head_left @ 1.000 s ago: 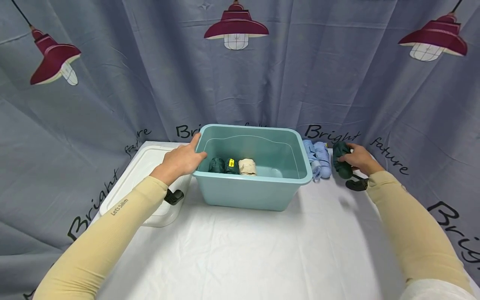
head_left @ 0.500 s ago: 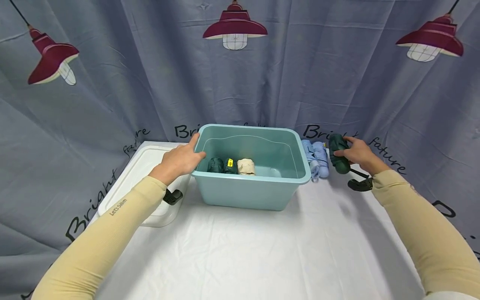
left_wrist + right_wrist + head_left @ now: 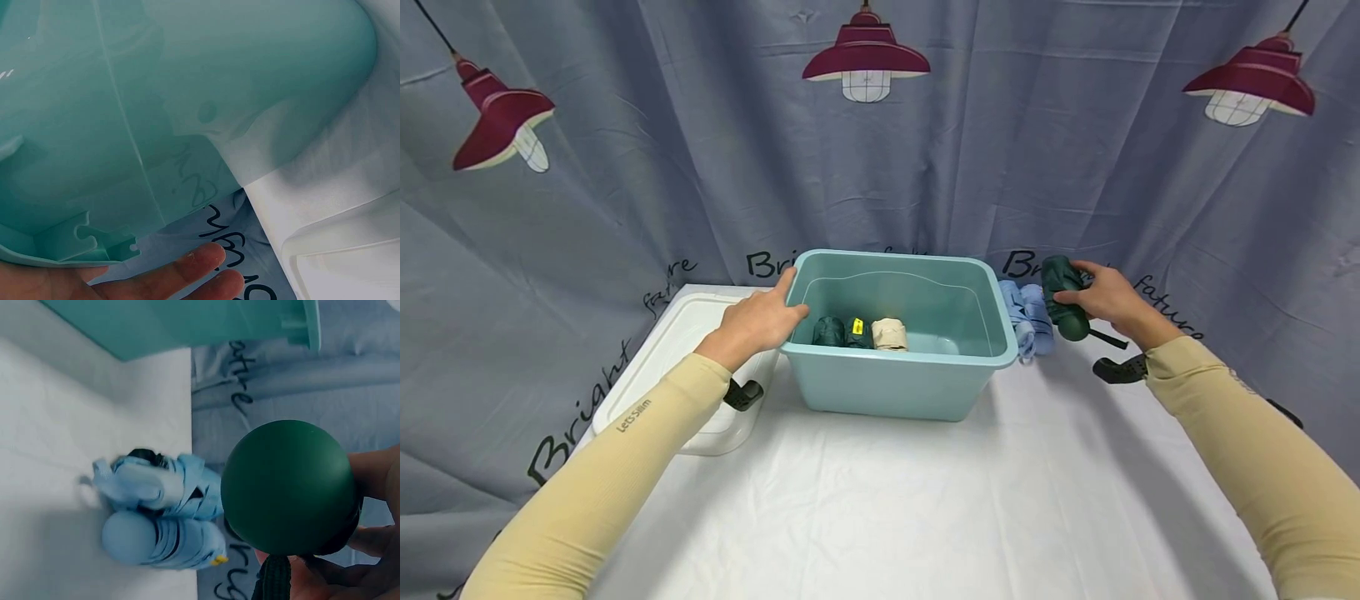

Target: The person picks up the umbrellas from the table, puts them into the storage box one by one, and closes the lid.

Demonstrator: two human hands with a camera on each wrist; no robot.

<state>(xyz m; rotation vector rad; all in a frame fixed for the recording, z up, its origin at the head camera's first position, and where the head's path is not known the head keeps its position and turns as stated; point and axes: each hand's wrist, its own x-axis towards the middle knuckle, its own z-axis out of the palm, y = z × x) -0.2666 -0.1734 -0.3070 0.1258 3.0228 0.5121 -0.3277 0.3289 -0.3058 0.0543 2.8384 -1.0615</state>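
- Head view: your right hand (image 3: pixel 1108 298) holds a dark green folded umbrella (image 3: pixel 1057 282), with the thumb on the near side of its rolled body.
- That umbrella is raised off the bench (image 3: pixel 925 500), just beside two light blue folded umbrellas (image 3: pixel 1017 313) and well to the right of the bin's middle; its strap (image 3: pixel 1108 339) sticks out toward your wrist.
- Your left hand (image 3: pixel 754 323) rests on the left rim of the teal bin (image 3: pixel 887 387), thumb and forefinger spread wide.
- Inside the bin, toward its left, three rolled bundles sit in a row: a dark green bundle (image 3: pixel 829 331), another with a yellow label (image 3: pixel 857 327), and a beige bundle (image 3: pixel 891 333).
- A white lid (image 3: pixel 658 362) lies left of the bin, partly under your left forearm.
- Left wrist view: you see the bin's wall up close, with fingers stretched out straight beside it, below the rim.
- Right wrist view: the umbrella's rounded green end faces you, your fingers around its far side; the blue pair lies side by side on the bench, apart from it, the bin beyond.
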